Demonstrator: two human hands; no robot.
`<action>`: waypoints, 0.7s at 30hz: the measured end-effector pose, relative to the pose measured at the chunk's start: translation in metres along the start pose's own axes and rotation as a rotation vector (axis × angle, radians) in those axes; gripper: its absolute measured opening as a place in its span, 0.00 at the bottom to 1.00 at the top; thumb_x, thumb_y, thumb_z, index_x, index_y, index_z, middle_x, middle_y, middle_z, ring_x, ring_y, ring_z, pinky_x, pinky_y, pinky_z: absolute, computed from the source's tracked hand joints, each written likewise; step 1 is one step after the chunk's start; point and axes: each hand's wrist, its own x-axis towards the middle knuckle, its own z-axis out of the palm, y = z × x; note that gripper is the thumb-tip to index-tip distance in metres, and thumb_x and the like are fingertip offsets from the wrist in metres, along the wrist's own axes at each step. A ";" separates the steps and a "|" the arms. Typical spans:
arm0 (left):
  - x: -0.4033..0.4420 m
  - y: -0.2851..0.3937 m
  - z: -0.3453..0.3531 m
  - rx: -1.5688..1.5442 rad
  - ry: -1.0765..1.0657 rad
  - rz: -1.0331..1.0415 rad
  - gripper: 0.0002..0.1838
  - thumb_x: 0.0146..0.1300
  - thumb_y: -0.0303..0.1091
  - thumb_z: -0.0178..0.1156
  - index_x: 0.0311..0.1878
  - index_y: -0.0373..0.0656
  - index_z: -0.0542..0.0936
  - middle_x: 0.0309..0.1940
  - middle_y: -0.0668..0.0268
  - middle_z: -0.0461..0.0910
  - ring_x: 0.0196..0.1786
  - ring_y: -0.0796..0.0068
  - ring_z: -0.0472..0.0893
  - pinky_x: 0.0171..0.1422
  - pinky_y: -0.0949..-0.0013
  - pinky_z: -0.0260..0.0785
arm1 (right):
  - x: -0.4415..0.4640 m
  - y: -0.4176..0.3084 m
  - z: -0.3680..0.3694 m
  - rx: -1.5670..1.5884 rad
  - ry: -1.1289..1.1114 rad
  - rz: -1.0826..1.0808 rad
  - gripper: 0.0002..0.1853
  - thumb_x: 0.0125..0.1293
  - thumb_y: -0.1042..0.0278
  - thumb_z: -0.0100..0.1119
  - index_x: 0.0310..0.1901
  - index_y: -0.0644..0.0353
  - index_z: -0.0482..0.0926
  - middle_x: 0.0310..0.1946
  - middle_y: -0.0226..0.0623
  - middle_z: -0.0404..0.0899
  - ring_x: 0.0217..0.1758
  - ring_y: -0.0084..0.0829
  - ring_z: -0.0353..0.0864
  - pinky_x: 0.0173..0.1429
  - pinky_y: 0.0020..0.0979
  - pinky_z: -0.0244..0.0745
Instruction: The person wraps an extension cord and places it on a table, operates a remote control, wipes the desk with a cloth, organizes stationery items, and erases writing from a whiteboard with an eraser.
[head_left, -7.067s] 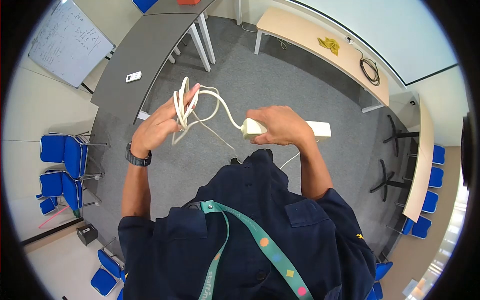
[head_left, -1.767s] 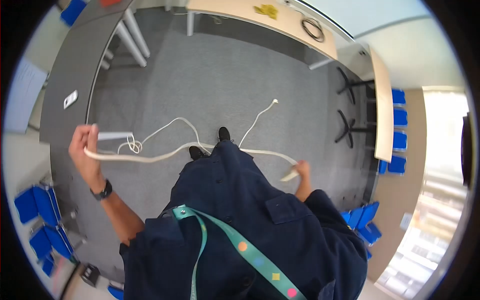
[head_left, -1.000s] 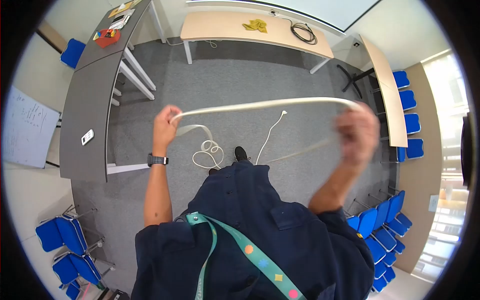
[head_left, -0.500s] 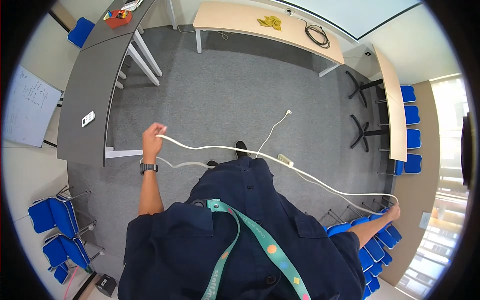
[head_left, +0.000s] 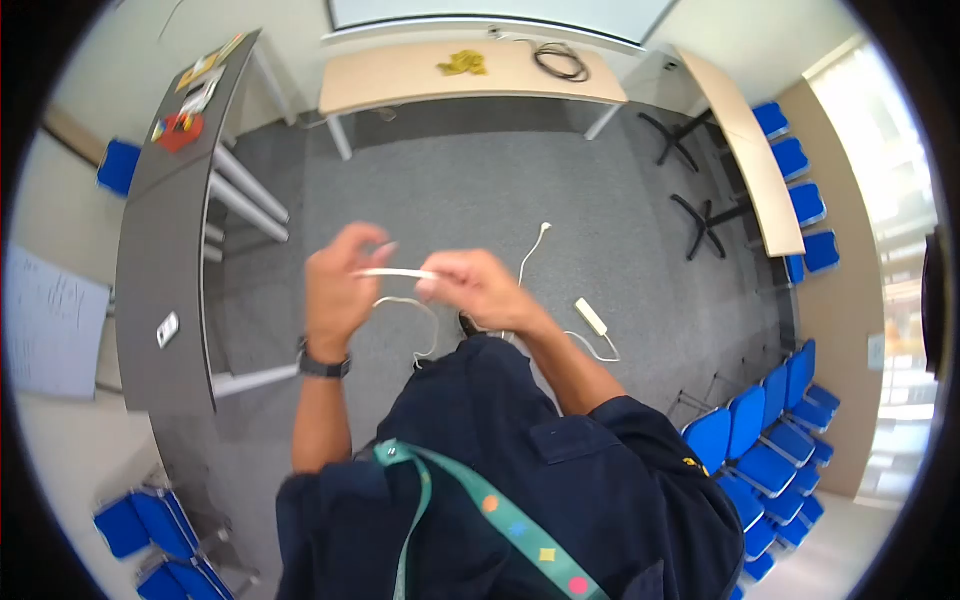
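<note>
A short, taut span of white extension cord (head_left: 400,272) runs between my two hands in front of my body. My left hand (head_left: 340,285), with a dark watch on its wrist, is closed around one end of that span; its fingers are slightly blurred. My right hand (head_left: 475,285) pinches the cord close beside it. More cord hangs in a loop below my left hand. The cord's white power strip (head_left: 591,316) lies on the floor to the right, and its plug (head_left: 545,228) rests on the carpet ahead.
A light wooden table (head_left: 400,88) across the back bears a yellow cloth (head_left: 463,63) and a coiled black cable (head_left: 562,62). On the left, a dark table (head_left: 165,270) holds a white remote (head_left: 168,329) and a red box (head_left: 180,132). Blue chairs (head_left: 708,440) stand at both sides.
My right hand has come from far right to beside my left, shortening the span of cord between them. The power strip has shifted on the floor, and the view has turned somewhat.
</note>
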 end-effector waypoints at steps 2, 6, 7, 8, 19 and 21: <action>-0.011 -0.044 -0.008 -0.086 0.066 -0.089 0.05 0.62 0.29 0.66 0.38 0.43 0.80 0.16 0.75 0.68 0.20 0.85 0.63 0.25 0.75 0.55 | -0.015 -0.016 -0.048 -0.076 0.334 -0.170 0.08 0.69 0.66 0.61 0.35 0.62 0.82 0.29 0.28 0.79 0.35 0.19 0.75 0.40 0.26 0.71; -0.076 -0.170 -0.019 -0.242 0.057 -0.495 0.04 0.64 0.29 0.64 0.38 0.41 0.79 0.24 0.76 0.73 0.24 0.90 0.66 0.25 0.78 0.55 | -0.114 -0.071 -0.198 -0.504 1.193 -0.305 0.13 0.71 0.58 0.62 0.35 0.60 0.84 0.29 0.24 0.79 0.33 0.18 0.74 0.40 0.22 0.70; -0.101 -0.211 -0.015 -0.183 0.051 -0.331 0.05 0.64 0.30 0.65 0.39 0.41 0.79 0.22 0.76 0.73 0.23 0.90 0.67 0.24 0.78 0.56 | -0.145 -0.059 -0.250 -0.731 1.391 -0.351 0.13 0.72 0.61 0.61 0.37 0.62 0.84 0.29 0.25 0.81 0.34 0.18 0.75 0.42 0.23 0.71; -0.120 -0.241 -0.009 -0.128 0.051 -0.164 0.07 0.64 0.32 0.66 0.41 0.42 0.79 0.21 0.77 0.73 0.22 0.89 0.68 0.23 0.79 0.56 | -0.177 -0.068 -0.281 -1.010 1.590 -0.280 0.11 0.72 0.66 0.60 0.39 0.65 0.85 0.28 0.27 0.80 0.36 0.21 0.77 0.43 0.24 0.73; -0.030 -0.082 -0.072 -0.542 0.158 -0.277 0.03 0.64 0.24 0.58 0.37 0.43 0.75 0.24 0.79 0.66 0.24 0.91 0.61 0.27 0.81 0.48 | -0.239 -0.007 -0.288 -0.898 1.401 0.432 0.21 0.63 0.53 0.64 0.52 0.57 0.82 0.52 0.45 0.80 0.55 0.44 0.80 0.60 0.44 0.74; -0.001 -0.001 -0.027 -0.440 0.049 -0.141 0.04 0.63 0.24 0.60 0.38 0.42 0.76 0.22 0.80 0.63 0.23 0.90 0.60 0.28 0.81 0.48 | -0.127 -0.020 -0.169 -0.908 0.865 0.131 0.22 0.64 0.55 0.64 0.55 0.57 0.81 0.51 0.44 0.79 0.61 0.39 0.75 0.64 0.41 0.70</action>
